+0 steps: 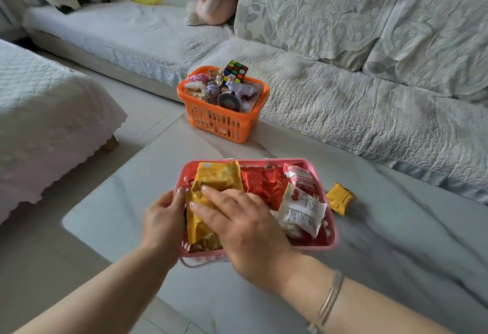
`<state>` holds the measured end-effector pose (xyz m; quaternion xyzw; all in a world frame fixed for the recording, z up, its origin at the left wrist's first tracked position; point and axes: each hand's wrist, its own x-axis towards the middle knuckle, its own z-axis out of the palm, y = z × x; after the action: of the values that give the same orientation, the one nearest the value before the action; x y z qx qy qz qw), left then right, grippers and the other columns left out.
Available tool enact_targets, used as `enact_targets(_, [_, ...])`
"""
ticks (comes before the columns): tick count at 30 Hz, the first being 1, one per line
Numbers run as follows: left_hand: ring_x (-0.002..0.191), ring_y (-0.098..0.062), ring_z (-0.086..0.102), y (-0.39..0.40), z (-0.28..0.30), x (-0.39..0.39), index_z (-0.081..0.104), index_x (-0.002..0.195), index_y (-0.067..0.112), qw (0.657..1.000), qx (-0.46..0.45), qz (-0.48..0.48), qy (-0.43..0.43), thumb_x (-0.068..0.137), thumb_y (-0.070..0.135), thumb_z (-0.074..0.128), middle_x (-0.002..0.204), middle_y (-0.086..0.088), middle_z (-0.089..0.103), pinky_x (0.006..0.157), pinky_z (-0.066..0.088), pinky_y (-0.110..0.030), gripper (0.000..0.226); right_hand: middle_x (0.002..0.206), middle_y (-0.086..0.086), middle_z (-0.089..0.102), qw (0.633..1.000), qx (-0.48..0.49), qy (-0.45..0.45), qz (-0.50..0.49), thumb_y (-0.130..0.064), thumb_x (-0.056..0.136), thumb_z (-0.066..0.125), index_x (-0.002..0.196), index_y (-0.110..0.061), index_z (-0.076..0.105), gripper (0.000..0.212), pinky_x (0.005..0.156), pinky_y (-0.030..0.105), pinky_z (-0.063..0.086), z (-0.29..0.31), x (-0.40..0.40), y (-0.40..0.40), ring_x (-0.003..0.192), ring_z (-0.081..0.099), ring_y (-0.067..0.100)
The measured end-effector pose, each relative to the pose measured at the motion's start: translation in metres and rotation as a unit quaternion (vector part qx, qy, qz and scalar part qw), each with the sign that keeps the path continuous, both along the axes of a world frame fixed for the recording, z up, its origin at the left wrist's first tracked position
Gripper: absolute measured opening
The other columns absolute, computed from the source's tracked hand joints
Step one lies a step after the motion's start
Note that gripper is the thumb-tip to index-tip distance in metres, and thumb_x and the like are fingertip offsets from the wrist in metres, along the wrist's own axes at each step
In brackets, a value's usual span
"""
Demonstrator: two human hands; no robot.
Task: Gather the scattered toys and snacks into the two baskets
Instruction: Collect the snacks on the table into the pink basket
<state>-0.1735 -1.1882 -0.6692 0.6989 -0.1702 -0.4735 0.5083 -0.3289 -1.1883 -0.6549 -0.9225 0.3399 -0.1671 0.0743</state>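
Pink basket (331, 238) sits on the tabletop (126, 201) right in front of me, packed with snack packets. My right hand (237, 225) lies flat on a yellow packet (198, 225) at the basket's left end, grip spread, fingers straight and pressing down, nothing pinched. My left hand (161, 222) curls round the basket's left wall, grip wrapped on the rim to steady it.

Step in hand, as I judge it: bedding this packet down so the load sits below the rim. To do it well, press evenly with flat fingers, not the tips, since the wrappers look crinkly and the contents may crush. Keep the left hand bracing so the basket does not slide.

The pressed packet's long axis runs roughly away from me, near end at the front wall, far end pointing at a second yellow packet (217, 176). The basket's long axis runs left to right.

One small yellow packet (340, 199) lies on the tabletop just beside the basket's right end, outside it, not yet gathered. Orange basket (224, 122) stands farther off, full of toys, cube puzzle (235, 70) on top.
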Motion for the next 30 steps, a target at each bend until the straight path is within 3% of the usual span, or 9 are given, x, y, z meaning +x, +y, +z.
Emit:
enact_targets(2, [0.082, -0.028, 0.070, 0.004, 0.002, 0.002, 0.068, 0.086, 0.024, 1.000, 0.000, 0.006, 0.000, 0.102, 0.031, 0.057, 0.088, -0.007, 0.073, 0.076, 0.058, -0.043, 0.020, 0.152, 0.004, 0.037, 0.998, 0.017, 0.059, 0.009, -0.030, 0.094, 0.038, 0.145, -0.024, 0.035, 0.052, 0.107, 0.045, 0.036, -0.008, 0.006, 0.008, 0.131, 0.042, 0.026])
enact_targets(4, [0.086, -0.025, 0.070, 0.006, 0.001, 0.003, 0.067, 0.090, 0.025, 1.000, 0.001, 0.008, -0.005, 0.102, 0.034, 0.056, 0.091, -0.005, 0.073, 0.075, 0.058, -0.040, 0.018, 0.159, 0.000, 0.019, 0.993, 0.049, 0.110, 0.009, -0.049, 0.098, 0.024, 0.151, -0.026, 0.022, 0.058, 0.117, 0.047, 0.013, -0.011, 0.009, 0.012, 0.145, 0.020, 0.023])
enact_targets(6, [0.092, -0.027, 0.070, 0.008, 0.000, 0.002, 0.068, 0.097, 0.025, 1.000, 0.003, 0.011, -0.001, 0.102, 0.036, 0.056, 0.096, -0.005, 0.073, 0.083, 0.059, -0.045, 0.017, 0.161, -0.005, -0.005, 0.987, 0.080, 0.139, 0.015, -0.058, 0.096, 0.017, 0.152, -0.028, 0.007, 0.065, 0.116, 0.041, -0.014, -0.009, 0.012, 0.012, 0.147, -0.011, 0.017])
enact_targets(8, [0.094, -0.029, 0.070, 0.008, -0.002, 0.001, 0.069, 0.096, 0.024, 1.000, 0.012, 0.008, 0.006, 0.101, 0.037, 0.056, 0.097, -0.006, 0.074, 0.088, 0.058, -0.049, 0.019, 0.158, -0.009, -0.019, 0.983, 0.096, 0.152, 0.021, -0.061, 0.096, 0.017, 0.152, -0.031, -0.001, 0.066, 0.114, 0.038, -0.021, -0.007, 0.014, 0.010, 0.143, -0.026, 0.012])
enact_targets(13, [0.091, -0.033, 0.071, 0.002, -0.008, 0.002, 0.069, 0.088, 0.028, 0.999, 0.027, 0.011, -0.018, 0.101, 0.042, 0.056, 0.094, -0.006, 0.074, 0.085, 0.059, -0.054, 0.023, 0.160, -0.007, -0.010, 0.997, 0.069, 0.044, -0.004, -0.060, 0.094, 0.008, 0.152, -0.034, 0.009, 0.063, 0.116, 0.039, -0.015, -0.003, 0.001, -0.010, 0.145, -0.018, 0.012])
enact_targets(18, [0.094, -0.034, 0.070, -0.010, -0.010, 0.007, 0.061, 0.102, 0.031, 0.999, 0.037, 0.005, -0.026, 0.100, 0.045, 0.053, 0.099, -0.005, 0.070, 0.084, 0.059, -0.054, 0.017, 0.160, 0.006, 0.013, 0.959, -0.007, -0.127, -0.252, -0.051, 0.097, 0.022, 0.149, -0.025, 0.028, 0.058, 0.118, 0.045, 0.013, -0.012, -0.063, -0.083, 0.148, 0.010, 0.023])
enact_targets(24, [0.079, -0.026, 0.066, -0.025, -0.014, 0.015, 0.059, 0.108, 0.029, 0.999, 0.039, 0.004, -0.032, 0.099, 0.043, 0.053, 0.090, 0.001, 0.065, 0.060, 0.055, -0.036, 0.017, 0.161, 0.000, -0.012, 0.840, 0.194, 0.031, -0.506, -0.053, 0.098, 0.031, 0.152, -0.037, 0.010, 0.060, 0.117, 0.051, 0.012, -0.082, -0.157, -0.135, 0.148, -0.001, 0.026])
enact_targets(27, [0.078, -0.026, 0.067, -0.033, -0.019, 0.018, 0.059, 0.113, 0.029, 0.998, 0.051, -0.003, -0.036, 0.099, 0.044, 0.053, 0.093, -0.001, 0.067, 0.047, 0.056, -0.032, 0.021, 0.160, 0.001, -0.014, 0.800, 0.270, 0.065, -0.533, -0.050, 0.097, 0.035, 0.150, -0.041, 0.011, 0.059, 0.115, 0.052, 0.016, -0.116, -0.174, -0.139, 0.146, 0.002, 0.036])
enact_targets(30, [0.084, -0.030, 0.070, -0.039, -0.027, 0.022, 0.061, 0.120, 0.029, 0.998, 0.061, 0.002, -0.031, 0.098, 0.045, 0.054, 0.099, -0.004, 0.069, 0.053, 0.057, -0.035, 0.029, 0.160, -0.002, -0.014, 0.791, 0.299, 0.086, -0.527, -0.044, 0.098, 0.034, 0.150, -0.041, 0.017, 0.054, 0.115, 0.050, 0.014, -0.136, -0.175, -0.144, 0.144, 0.002, 0.039])
